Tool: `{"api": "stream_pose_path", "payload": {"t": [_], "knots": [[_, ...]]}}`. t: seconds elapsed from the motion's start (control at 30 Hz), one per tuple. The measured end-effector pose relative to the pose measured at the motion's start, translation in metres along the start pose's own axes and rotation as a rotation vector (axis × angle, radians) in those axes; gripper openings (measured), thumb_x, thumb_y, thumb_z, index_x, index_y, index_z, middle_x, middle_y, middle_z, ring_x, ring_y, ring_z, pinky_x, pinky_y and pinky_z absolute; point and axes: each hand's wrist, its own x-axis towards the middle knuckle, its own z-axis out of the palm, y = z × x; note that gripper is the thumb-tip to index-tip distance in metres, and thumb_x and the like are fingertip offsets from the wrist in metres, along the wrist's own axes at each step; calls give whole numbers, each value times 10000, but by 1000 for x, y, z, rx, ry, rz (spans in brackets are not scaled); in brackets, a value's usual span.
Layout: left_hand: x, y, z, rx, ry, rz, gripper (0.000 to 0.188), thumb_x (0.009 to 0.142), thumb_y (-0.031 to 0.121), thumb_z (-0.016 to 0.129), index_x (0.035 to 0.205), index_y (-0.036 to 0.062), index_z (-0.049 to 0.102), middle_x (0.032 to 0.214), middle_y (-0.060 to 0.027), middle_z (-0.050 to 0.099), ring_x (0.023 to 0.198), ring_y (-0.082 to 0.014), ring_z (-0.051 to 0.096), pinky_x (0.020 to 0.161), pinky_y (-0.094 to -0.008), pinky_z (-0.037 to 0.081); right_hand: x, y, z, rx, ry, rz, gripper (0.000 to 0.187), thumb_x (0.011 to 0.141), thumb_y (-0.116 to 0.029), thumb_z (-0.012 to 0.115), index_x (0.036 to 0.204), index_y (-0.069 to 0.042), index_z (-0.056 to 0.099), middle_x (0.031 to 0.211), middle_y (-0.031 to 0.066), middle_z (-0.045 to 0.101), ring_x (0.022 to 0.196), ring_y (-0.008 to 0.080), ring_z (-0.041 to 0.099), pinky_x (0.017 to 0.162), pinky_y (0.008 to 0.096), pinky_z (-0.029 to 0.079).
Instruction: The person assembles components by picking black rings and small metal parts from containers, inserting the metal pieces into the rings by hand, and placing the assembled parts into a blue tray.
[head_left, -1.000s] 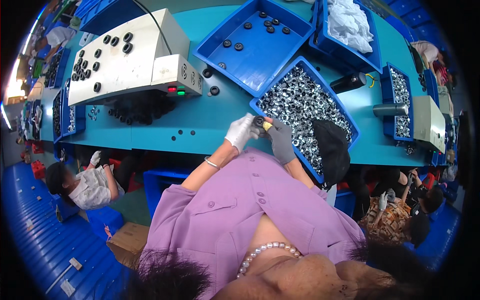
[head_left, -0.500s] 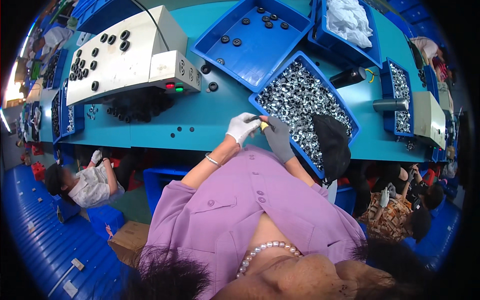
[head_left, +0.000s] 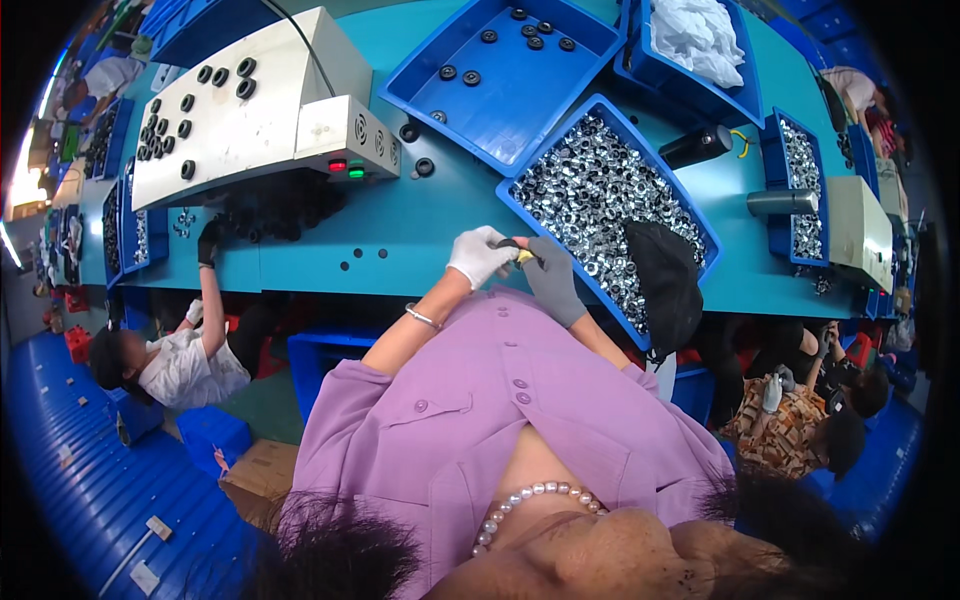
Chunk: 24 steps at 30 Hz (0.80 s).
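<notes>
small dark piece [head_left: 519, 243] is at the near edge of the teal table [head_left: 430, 225], up between the fingertips of both hands; fingers hide most of it, so its exact form can't be told. left hand [head_left: 476, 258], white glove, pinches it from one side. right hand [head_left: 552, 280], grey glove, seems to pinch the other; a yellow patch [head_left: 525, 257] shows at its fingertips, covering or part unclear.

risks, as judged: gloved grip on something this small could slip if the two hands press unevenly; a drop could end in the lap, or among the metal parts just beside the right hand, where one dark bit would be hard to spot. a sleeve catching the black cloth [head_left: 665, 285] might drag it over the parts.

containers: blue tray [head_left: 511, 192] beside the right hand, heaped with silvery metal parts [head_left: 605, 190]; cloth lies over its near right side. beyond, larger blue tray [head_left: 510, 110], a scatter of black round pieces [head_left: 471, 77]. farther right, blue bin [head_left: 690, 98] with crumpled white plastic [head_left: 700, 40].

left: pale machine [head_left: 240, 120], black rings [head_left: 246, 88] on top; a co-worker's dark-gloved hand [head_left: 208, 245] near its lower edge.
</notes>
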Motion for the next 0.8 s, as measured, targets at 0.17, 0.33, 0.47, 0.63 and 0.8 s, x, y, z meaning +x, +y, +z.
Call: {"api": "stream_pose_path", "payload": {"t": [0.17, 0.33, 0.47, 0.63, 0.8], "knots": [[-1, -6, -3, -361, -79, -105, 190, 930, 129, 659, 975, -53, 633, 868, -110, 677, 667, -140, 650, 632, -246, 560, 8, -5, -2, 456, -61, 249, 287, 911, -37, 485, 1130, 46, 650, 975, 64, 670, 841, 100, 622, 747, 249, 510], [-4, -6, -2, -713, -90, -154, 283, 987, 198, 588, 1083, -68, 598, 984, -111, 633, 769, -150, 649, 652, -227, 541, 13, -2, -9, 534, -93, 280, 301, 931, -53, 455, 1141, 71, 632, 977, 84, 681, 834, 107, 648, 763, 250, 530], [-3, -10, -3, -704, -69, -154, 278, 983, 201, 597, 1067, -64, 604, 948, -96, 636, 736, -141, 636, 634, -232, 533, 13, -13, -9, 677, -101, 381, 309, 941, -73, 443, 1154, 61, 622, 977, 86, 682, 833, 122, 661, 768, 264, 537], [0, -16, -7, -591, -125, -58, 252, 971, 218, 617, 1006, -31, 624, 859, -85, 654, 655, -136, 612, 582, -235, 506, 14, -5, -10, 743, -153, 396, 273, 976, -131, 524, 1152, 55, 619, 1006, 102, 685, 872, 165, 672, 776, 297, 542], [-11, -3, -5, -675, -124, -53, 222, 961, 196, 625, 993, -24, 617, 817, -73, 648, 610, -128, 593, 555, -243, 489, 19, -21, -10, 718, -139, 383, 322, 929, -33, 423, 1172, 82, 600, 1015, 101, 671, 833, 141, 662, 789, 274, 546]]}}
